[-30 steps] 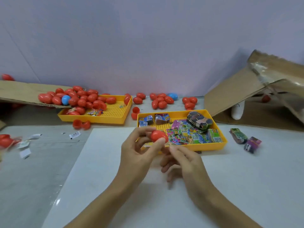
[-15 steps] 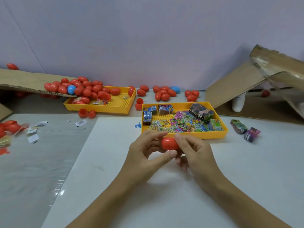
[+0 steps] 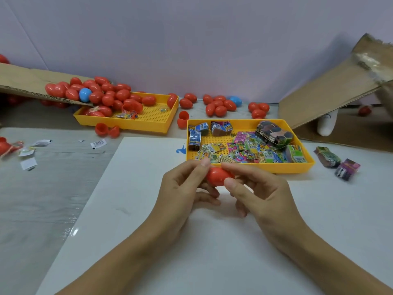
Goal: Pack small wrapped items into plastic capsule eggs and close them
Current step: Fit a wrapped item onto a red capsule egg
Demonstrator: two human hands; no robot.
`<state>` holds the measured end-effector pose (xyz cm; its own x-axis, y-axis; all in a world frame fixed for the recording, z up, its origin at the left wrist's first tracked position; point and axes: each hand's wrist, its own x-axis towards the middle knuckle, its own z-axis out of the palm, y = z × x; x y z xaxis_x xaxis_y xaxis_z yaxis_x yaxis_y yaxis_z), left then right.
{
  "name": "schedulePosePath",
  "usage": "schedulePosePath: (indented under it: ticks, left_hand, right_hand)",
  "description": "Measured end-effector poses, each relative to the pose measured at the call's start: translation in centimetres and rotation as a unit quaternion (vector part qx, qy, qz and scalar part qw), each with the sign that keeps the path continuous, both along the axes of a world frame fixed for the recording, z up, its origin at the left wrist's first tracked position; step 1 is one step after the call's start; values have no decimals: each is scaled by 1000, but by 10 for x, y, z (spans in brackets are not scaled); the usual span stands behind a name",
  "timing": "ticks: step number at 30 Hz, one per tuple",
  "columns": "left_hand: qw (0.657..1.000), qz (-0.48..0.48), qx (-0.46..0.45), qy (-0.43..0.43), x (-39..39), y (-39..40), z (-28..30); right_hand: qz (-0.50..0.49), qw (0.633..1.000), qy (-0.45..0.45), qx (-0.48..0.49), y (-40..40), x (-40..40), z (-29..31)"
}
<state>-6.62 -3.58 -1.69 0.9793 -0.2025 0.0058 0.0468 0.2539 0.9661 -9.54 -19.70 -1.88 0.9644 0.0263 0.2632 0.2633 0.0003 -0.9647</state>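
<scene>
A red capsule egg [image 3: 217, 176] lies sideways between both hands, just above the white board [image 3: 131, 188]. My left hand [image 3: 182, 188] pinches its left end with thumb and fingers. My right hand [image 3: 259, 192] grips its right end, thumb in front and index finger on top. The egg looks closed. Right behind it stands a yellow tray [image 3: 293, 168] holding several small colourful wrapped items [image 3: 244, 152] and stacked bundles.
A second yellow tray [image 3: 153, 124] at the back left holds several red eggs [image 3: 110, 96] and a blue one [image 3: 85, 94], spilling from a cardboard flap [image 3: 23, 81]. More eggs [image 3: 219, 105] lie along the wall. Two bundles [image 3: 338, 162] rest at right, near a cardboard box [image 3: 331, 88].
The egg was in my left hand alone, raised near the tray. It came down toward me, and my right hand closed on its other end.
</scene>
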Motion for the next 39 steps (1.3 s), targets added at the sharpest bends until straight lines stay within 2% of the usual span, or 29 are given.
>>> schedulePosePath:
  ticks: [6, 9, 12, 16, 19, 22, 26, 30, 35, 39]
  left_hand:
    - [999, 6, -22, -26, 1, 5, -2]
    - [998, -9, -22, -61, 0, 5, -5]
    - [994, -28, -10, -101, -2, 4, -6]
    - [995, -28, 1, -100, -3, 3, -7]
    - [998, -26, 10, -60, -2, 3, -6]
    - [999, -34, 1, -7, -2, 1, -2]
    - [999, -48, -1, 24, 0, 0, 0]
    - [999, -31, 17, -18, -3, 0, -1]
    - [998, -10, 24, -49, -6, -1, -3]
    - [993, 1, 63, -103, -6, 0, -6]
  right_hand:
    - [9, 999, 32, 20, -2, -1, 1]
    - [-2, 995, 93, 40, 0, 0, 6]
    - [-8, 990, 142, 12, 0, 1, 7]
    - [5, 996, 83, 23, 0, -3, 7]
    - [-1, 997, 69, 33, -1, -4, 4]
    - [-16, 999, 40, 2, -2, -3, 2]
    - [-12, 999, 10, -38, -2, -3, -2]
    - [7, 999, 14, -41, -3, -3, -3]
    - [-12, 993, 109, 37, -4, -1, 3]
    - [-12, 989, 134, 63, -3, 0, 7]
